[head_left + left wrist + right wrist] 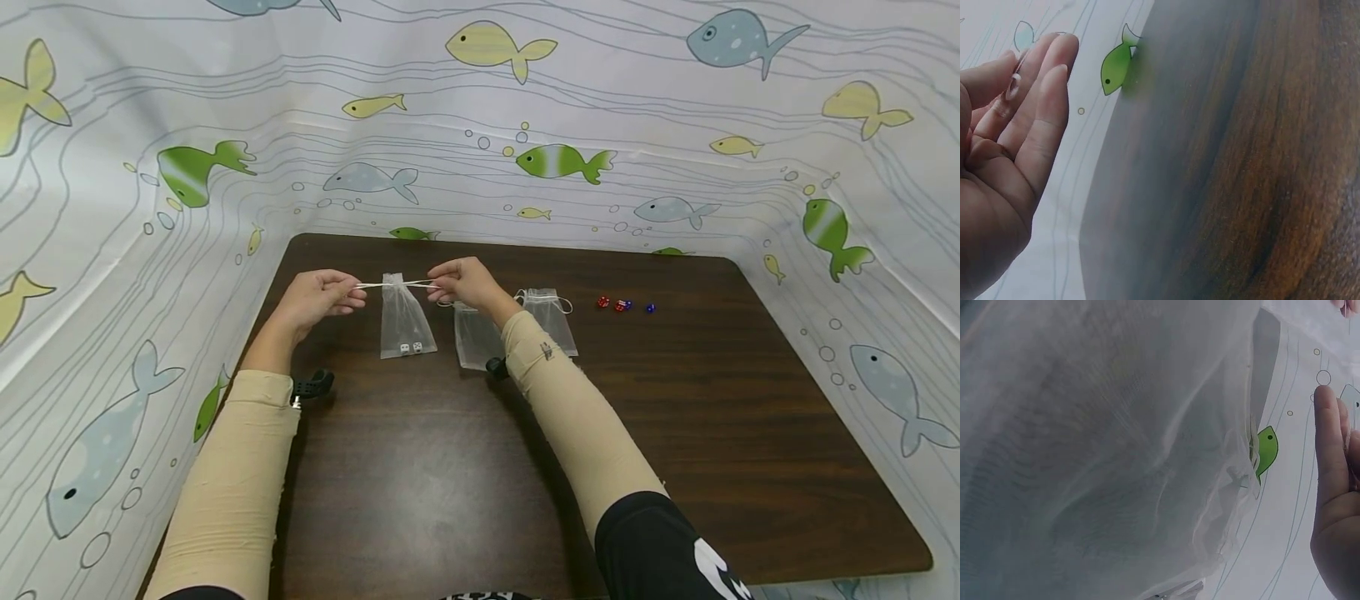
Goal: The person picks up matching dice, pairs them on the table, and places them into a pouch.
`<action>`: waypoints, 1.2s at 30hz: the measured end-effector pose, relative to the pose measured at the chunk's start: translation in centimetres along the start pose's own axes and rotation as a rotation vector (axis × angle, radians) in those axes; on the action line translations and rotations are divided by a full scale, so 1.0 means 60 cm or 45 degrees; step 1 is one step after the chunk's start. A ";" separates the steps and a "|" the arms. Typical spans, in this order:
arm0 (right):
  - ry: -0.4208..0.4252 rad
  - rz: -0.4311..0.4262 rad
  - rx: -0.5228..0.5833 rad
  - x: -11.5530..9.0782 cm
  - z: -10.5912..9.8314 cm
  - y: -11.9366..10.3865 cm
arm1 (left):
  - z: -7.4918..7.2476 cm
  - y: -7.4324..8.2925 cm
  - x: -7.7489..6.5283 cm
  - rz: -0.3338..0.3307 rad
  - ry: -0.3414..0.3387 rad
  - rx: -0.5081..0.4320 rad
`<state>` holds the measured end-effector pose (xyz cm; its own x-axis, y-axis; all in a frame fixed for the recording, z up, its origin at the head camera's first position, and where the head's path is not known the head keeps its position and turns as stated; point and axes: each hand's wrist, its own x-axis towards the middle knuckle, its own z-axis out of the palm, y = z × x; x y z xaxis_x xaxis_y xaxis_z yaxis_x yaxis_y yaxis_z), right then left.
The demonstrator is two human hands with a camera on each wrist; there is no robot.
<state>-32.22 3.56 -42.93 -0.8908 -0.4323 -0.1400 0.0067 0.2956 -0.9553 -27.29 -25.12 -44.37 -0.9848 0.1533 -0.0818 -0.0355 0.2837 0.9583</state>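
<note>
A sheer white drawstring pouch [405, 321] lies on the table with its neck gathered and two white dice [411, 348] at its bottom. On its left, my left hand [321, 296] pinches one end of the white drawstring [414, 283] between thumb and finger. My right hand [471, 283] pinches the other end, so the cord is stretched across the pouch's neck. The left wrist view shows the left hand [1010, 131] with thumb and index finger together. At the right edge of the right wrist view is part of the right hand [1335, 487].
Two more sheer pouches, a middle one [476, 337] and a right one [551, 321], lie under and beside my right wrist. Red dice [603, 302] and blue dice [650, 308] sit farther right on the brown table [675, 433]. A fish-patterned curtain [480, 125] surrounds the table.
</note>
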 end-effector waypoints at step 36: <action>0.310 0.054 -0.346 -0.050 -0.092 0.041 | 0.123 0.069 0.002 0.179 0.057 0.708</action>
<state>-32.05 10.32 -43.41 -0.9746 -0.2091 -0.0803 -0.0462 0.5385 -0.8413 -26.30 -16.93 -42.45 -0.9803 0.1886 0.0591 0.1790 0.7204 0.6701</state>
